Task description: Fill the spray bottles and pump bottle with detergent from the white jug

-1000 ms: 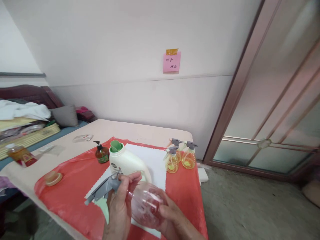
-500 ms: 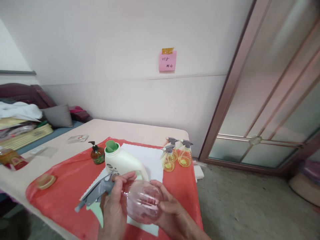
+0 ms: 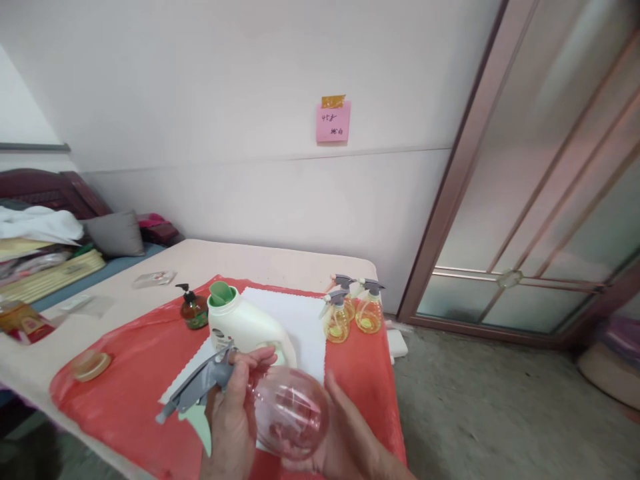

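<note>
A clear pink spray bottle (image 3: 291, 412) lies tilted on its side in the air, its grey trigger head (image 3: 203, 383) with a pale green lever pointing left. My left hand (image 3: 234, 408) is closed around the neck just behind the trigger head. My right hand (image 3: 345, 430) cups the round base from the right and below, some of its fingers hidden behind the bottle. Behind my hands on a white sheet (image 3: 305, 317) is a cream jug (image 3: 250, 323) with a green cup in its mouth.
On the red cloth (image 3: 135, 373) are a brown pump bottle (image 3: 193, 310), a round lid-like object (image 3: 91, 365) and several spray bottles with yellow liquid (image 3: 369, 315). A bottle of amber liquid (image 3: 23, 321) lies at far left. A pink note (image 3: 333, 123) hangs on the wall.
My right hand has shifted from gripping the bottle's side to cupping its base from beneath. The bottle has moved slightly right and down. My left hand keeps its hold on the neck.
</note>
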A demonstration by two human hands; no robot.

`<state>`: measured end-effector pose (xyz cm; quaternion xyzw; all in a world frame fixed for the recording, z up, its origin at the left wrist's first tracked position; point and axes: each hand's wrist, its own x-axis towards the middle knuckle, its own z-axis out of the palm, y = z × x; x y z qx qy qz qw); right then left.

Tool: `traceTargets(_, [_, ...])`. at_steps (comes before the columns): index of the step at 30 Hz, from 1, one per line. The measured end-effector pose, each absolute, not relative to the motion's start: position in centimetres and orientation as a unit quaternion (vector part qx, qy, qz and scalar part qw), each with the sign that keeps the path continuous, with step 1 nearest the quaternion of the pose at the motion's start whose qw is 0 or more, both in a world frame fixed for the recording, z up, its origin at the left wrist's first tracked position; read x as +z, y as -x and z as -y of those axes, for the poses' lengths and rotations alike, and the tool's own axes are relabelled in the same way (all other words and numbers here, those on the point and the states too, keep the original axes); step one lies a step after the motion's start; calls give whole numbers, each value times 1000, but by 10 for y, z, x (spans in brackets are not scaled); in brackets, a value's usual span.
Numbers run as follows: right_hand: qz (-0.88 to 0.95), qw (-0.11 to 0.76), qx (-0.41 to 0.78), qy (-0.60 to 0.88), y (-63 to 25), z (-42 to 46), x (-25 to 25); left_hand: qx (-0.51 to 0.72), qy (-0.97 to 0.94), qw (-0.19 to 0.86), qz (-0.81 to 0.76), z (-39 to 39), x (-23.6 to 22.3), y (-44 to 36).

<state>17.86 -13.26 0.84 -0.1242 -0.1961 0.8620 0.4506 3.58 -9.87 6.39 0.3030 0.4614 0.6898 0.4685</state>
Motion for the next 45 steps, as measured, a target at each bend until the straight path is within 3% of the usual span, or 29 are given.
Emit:
traceTargets(3, [202,405,883,127,-177,132,1,689,-303,459,-471,99,67,-37])
traceTargets(6, [221,509,823,124,-178,133,5,694,-303,462,-461,100,69,-36])
traceTargets(8, [212,529,811,131,-178,133,11,693,-299,466,-462,101,68,-36])
traceTargets(12, [199,414,877,137,-175,135,16,687,-305,468,-465,101,65,-34])
traceTargets(14, [217,402,877,148,-175,137,17,690,-304,459,-469,101,64,-33])
traceTargets(20, [319,531,745,248,-192,128,22,709,-256,474,-454,96,69,-30])
traceTargets(28, [257,579,720,283,-206,120,12,766,-140,459,-428,73,71,5])
traceTargets(37, [131,575,756,285,-203,110,18,798,-120,389,-444,53,62,30])
traceTargets(45, [258,625,667,313,-189,90,44,775,-180,406,-449,45,51,17])
